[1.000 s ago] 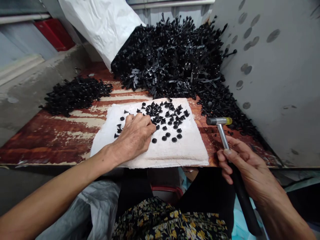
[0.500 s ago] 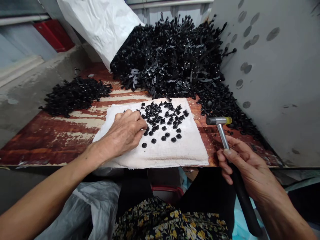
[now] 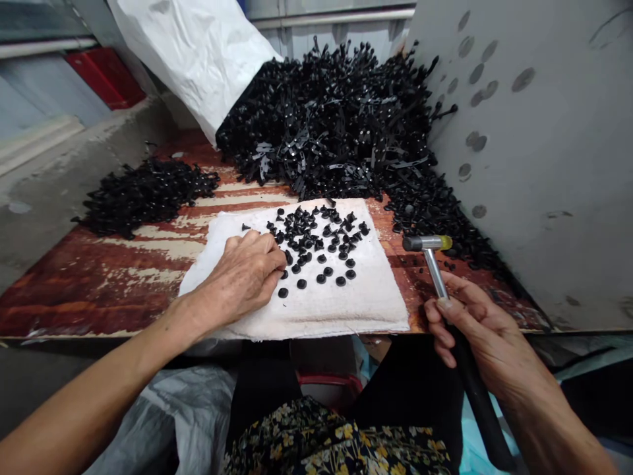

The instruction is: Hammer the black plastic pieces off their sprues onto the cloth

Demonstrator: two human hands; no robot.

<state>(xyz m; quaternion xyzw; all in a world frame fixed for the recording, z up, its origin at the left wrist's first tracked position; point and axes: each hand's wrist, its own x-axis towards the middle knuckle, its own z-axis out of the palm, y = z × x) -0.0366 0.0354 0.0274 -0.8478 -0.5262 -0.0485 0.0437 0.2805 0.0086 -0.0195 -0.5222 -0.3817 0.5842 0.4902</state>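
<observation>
On white cloth (image 3: 346, 313), near edge of table (image 3: 74, 284): black studs (image 3: 306, 241), loosely spread, likely for easy reach. Left hand (image 3: 247, 270) at their left, fingertips hidden; from here, cannot tell whether grip holds any. Right hand (image 3: 494, 336): grip closed round hammer (image 3: 475, 382) below head, presumably for balance.

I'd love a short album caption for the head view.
Left hand beside small black pieces on white cloth; right hand holding a hammer.
</observation>
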